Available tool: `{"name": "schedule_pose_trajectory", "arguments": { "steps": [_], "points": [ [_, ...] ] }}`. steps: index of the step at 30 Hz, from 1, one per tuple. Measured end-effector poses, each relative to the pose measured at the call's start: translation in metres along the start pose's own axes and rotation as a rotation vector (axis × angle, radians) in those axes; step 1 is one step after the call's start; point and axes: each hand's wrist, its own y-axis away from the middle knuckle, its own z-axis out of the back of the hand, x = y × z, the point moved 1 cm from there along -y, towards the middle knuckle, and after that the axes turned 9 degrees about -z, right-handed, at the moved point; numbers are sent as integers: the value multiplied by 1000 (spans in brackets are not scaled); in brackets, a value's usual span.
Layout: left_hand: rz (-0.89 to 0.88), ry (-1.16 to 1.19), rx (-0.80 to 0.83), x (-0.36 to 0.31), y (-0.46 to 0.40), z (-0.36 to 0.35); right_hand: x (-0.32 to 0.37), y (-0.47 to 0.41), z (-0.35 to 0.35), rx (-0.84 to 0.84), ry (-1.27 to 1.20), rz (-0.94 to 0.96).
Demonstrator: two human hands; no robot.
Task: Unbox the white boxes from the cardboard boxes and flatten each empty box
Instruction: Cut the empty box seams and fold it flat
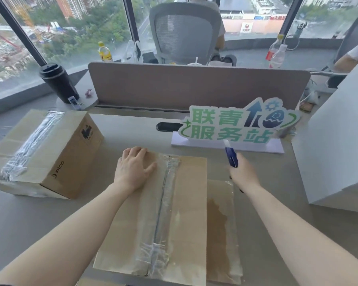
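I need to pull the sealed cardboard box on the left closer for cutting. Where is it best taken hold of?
Take the sealed box by its two long side walls, a flat hand on each, coming from above. Its top is taped shut, so there is no flap or edge to pinch, and it sits squarely on the desk. The right hand holds the cutter and would need freeing first.

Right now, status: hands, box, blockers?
Left hand flat on near cardboard box, tape seam uncut. Right hand grips blue box cutter, blade up off box. Second taped box waits left. No blockers.
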Motion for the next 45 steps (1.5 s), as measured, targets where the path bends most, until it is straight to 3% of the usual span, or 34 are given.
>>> {"name": "schedule_pose_trajectory", "arguments": {
  "steps": [3, 5, 8, 11, 19, 31, 45],
  "points": [
    [-13, 47, 17, 7, -9, 1, 74, 3, -3, 125, 159, 260],
    [-29, 110, 45, 12, -11, 0, 113, 5, -11, 240, 431, 383],
    [-36, 218, 33, 17, -11, -4, 155, 0, -29, 314, 809, 509],
    [-33, 284, 6, 21, -13, -8, 178, -14, -45, 375, 994, 571],
    [-23, 318, 2, 23, -15, -12, 197, -36, -53, 468, 1061, 655],
    [38, 246, 66, 22, -19, -15, 197, -47, -45, 457, 1122, 866],
    [58, 201, 87, 19, -17, -14, 167, -48, -7, 469, 1180, 786]
  ]
}}
